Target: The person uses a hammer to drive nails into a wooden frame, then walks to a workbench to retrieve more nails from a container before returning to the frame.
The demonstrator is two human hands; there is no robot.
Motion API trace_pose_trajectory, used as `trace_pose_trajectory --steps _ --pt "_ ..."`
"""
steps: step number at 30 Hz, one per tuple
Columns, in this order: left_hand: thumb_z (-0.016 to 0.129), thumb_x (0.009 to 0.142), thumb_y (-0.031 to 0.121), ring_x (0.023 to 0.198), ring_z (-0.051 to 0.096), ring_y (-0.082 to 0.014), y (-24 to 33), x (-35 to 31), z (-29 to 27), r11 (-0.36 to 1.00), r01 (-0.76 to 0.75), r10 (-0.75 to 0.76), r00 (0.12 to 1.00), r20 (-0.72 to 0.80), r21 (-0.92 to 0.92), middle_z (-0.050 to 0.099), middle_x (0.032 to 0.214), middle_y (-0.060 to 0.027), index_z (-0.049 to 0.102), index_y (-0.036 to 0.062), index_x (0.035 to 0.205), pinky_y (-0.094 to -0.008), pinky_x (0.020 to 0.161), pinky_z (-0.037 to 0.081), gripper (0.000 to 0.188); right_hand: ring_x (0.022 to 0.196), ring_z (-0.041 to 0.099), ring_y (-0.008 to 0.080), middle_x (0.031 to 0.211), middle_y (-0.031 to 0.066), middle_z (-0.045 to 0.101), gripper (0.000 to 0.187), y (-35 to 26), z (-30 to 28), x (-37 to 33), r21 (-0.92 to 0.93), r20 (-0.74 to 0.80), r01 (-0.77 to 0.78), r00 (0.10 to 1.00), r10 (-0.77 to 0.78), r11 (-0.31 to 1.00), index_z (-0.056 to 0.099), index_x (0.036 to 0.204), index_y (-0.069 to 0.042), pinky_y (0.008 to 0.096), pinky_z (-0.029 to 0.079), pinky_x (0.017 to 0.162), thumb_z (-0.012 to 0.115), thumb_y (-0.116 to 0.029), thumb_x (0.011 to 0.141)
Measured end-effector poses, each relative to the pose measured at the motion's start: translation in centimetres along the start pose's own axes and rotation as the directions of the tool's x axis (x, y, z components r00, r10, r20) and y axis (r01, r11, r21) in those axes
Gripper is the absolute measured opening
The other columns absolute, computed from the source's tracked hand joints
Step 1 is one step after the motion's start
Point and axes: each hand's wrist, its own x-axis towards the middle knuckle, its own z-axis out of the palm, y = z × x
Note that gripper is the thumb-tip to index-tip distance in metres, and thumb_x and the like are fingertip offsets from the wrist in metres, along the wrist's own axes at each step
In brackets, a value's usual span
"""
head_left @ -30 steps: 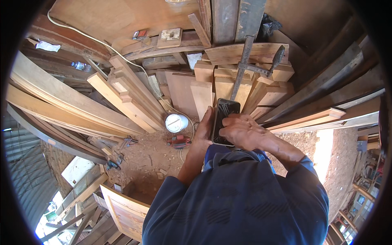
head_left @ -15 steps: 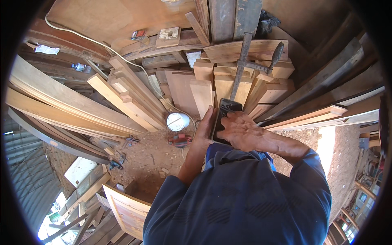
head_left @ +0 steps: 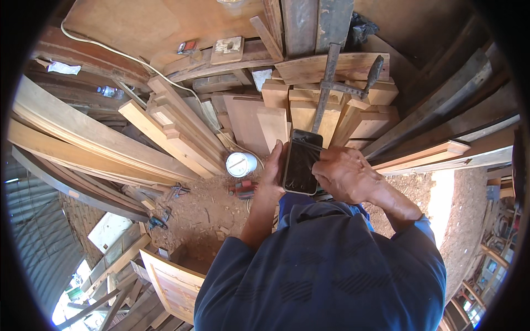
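Note:
A black smartphone [head_left: 301, 171] with a dark, shiny screen and a pale rim is held upright in front of my body. My left hand [head_left: 271, 172] grips it from the left, with the thumb along its side and the other fingers hidden behind. My right hand [head_left: 348, 172] is over the phone's right edge, its fingers curled and pressed together. Whether those fingers hold anything is hidden. Just beyond the phone, a metal bar clamp [head_left: 327, 88] lies over stacked wooden blocks [head_left: 312, 113].
A white round tub [head_left: 240, 164] and a red tool [head_left: 243, 189] stand on the dusty ground to the left. Long boards [head_left: 94, 132] lean at left, with more timber [head_left: 425, 157] at right. A pale cable [head_left: 127, 53] runs along the back. A wooden panel [head_left: 171, 281] is at lower left.
My right hand has drawn back to the right, off the middle of the screen, and its fingers have curled in. More of the phone's screen shows. My left hand keeps its grip.

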Motion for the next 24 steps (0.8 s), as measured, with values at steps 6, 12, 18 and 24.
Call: trace_pose_trajectory --steps 6,12,18,24 --pt "0.042 0.105 0.048 0.111 0.066 -0.0261 -0.3 -0.1 -0.3 0.999 0.006 -0.008 0.998 0.065 0.041 0.064 0.125 -0.0161 0.051 0.0022 0.134 -0.0412 0.097 0.055 0.055 0.082 0.061 0.0301 0.077 0.0099 0.056 0.009 0.0 -2.1 1.8 0.276 -0.146 -0.088 0.98 0.132 0.957 0.064 0.085 -0.01 0.0431 0.048 0.067 0.071 -0.015 0.08" --pt "0.041 0.106 0.049 0.109 0.066 -0.0215 -1.0 0.5 0.1 0.996 -0.022 0.018 0.999 0.05 0.086 0.065 0.122 -0.0133 0.052 0.0039 0.134 -0.0371 0.095 0.054 0.054 0.086 0.063 0.0316 0.083 0.0121 0.06 0.008 -0.4 0.3 4.2 0.193 0.157 -0.129 0.983 0.1 0.973 0.067 0.086 -0.007 0.0454 0.052 0.073 0.061 -0.011 0.083" --pt "0.042 0.106 0.048 0.112 0.064 -0.0212 -1.4 0.8 -1.9 0.998 -0.015 0.011 0.998 0.068 0.058 0.064 0.125 -0.0126 0.051 0.004 0.136 -0.0365 0.098 0.052 0.054 0.095 0.066 0.0348 0.095 0.0144 0.064 0.012 -0.3 1.1 4.8 0.053 0.23 -0.141 0.965 0.125 0.989 0.068 0.086 -0.004 0.0448 0.055 0.077 0.06 -0.01 0.08" --pt "0.044 0.106 0.048 0.115 0.062 -0.0207 -2.0 1.4 -2.8 0.998 -0.001 0.0 1.0 0.017 0.065 0.062 0.127 -0.0117 0.05 0.0033 0.137 -0.0361 0.1 0.05 0.055 0.092 0.065 0.0347 0.092 0.0153 0.064 0.014 -0.2 3.0 4.4 0.093 0.163 -0.101 0.983 0.085 0.99 0.066 0.088 -0.002 0.0456 0.055 0.079 0.064 -0.009 0.076"
